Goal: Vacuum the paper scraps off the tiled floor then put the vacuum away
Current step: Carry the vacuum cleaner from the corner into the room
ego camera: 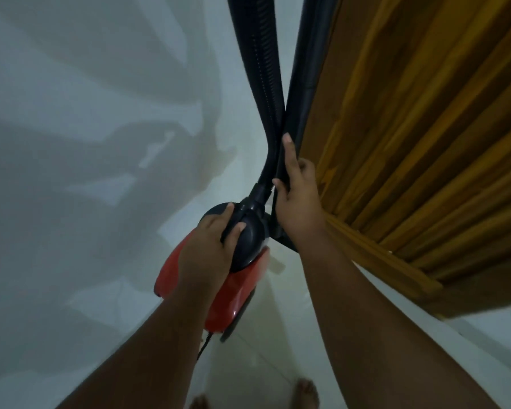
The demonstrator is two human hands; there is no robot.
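Red plastic with a black front cap: the canister vacuum [236, 293] is right under your left hand [210, 246], which grips the cap [248, 231] with fingers curled over its dome. Your right hand [297, 199] is just beside it and a little farther out. It is wrapped round the rigid black wand [310, 69], forefinger stretched along it and thumb pressed against the base of the ribbed hose [260, 84].

The vacuum's long axis runs from your left hand back toward your bare feet [307, 391], with the power cord [204, 346] trailing from its rear end. Hose and wand cross at your right hand and run away from you, forward. Whether the body rests on the tiled floor [263, 364] or hangs from your grip, I cannot tell.

No paper scraps show here, so this looks like the putting-away step. Your left hand carries the body, and your right only steers the long parts.

Room is tight. The ochre curtain [425, 143] hangs close beyond your right hand, touching or nearly touching the wand, and the pale wall [86, 113] closes in beyond your left. The open lane is the narrow strip straight ahead between them, so keep hose and wand gathered.
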